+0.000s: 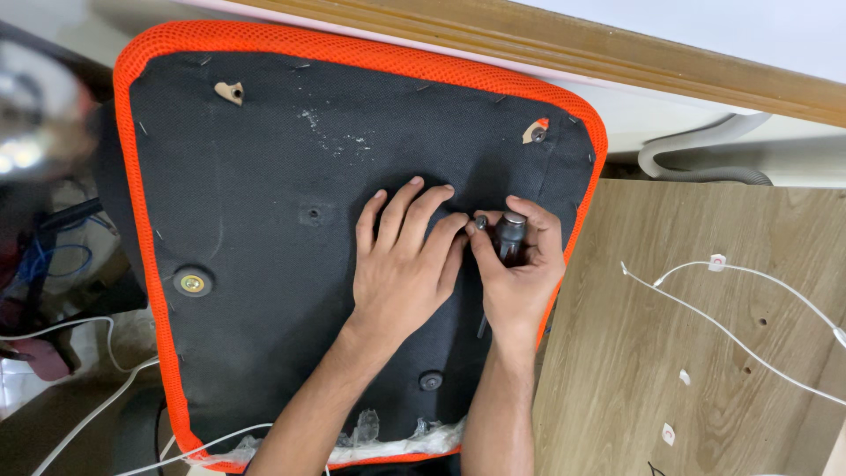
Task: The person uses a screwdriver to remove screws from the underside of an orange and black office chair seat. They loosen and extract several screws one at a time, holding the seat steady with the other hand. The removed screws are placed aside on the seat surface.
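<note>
A small dark bolt (481,222) sat just right of the frame's centre, pinched at the fingertips of the right hand (518,273), which also clenched a dark-handled screwdriver (509,236). The left hand (404,264) lay flat and released, fingers spread on the upturned black seat base (264,220), touching the right. The orange mesh rim (141,220) ran close on the right, with open black fabric toward the left. At right lay a wood-grain panel (617,370) carrying a white cable (731,330) and small white clips (717,262).

The left hand (401,264) lies flat, fingers spread, its fingertips touching the right hand (520,269), whose fingers curl closed, both forearms reaching forward.
</note>
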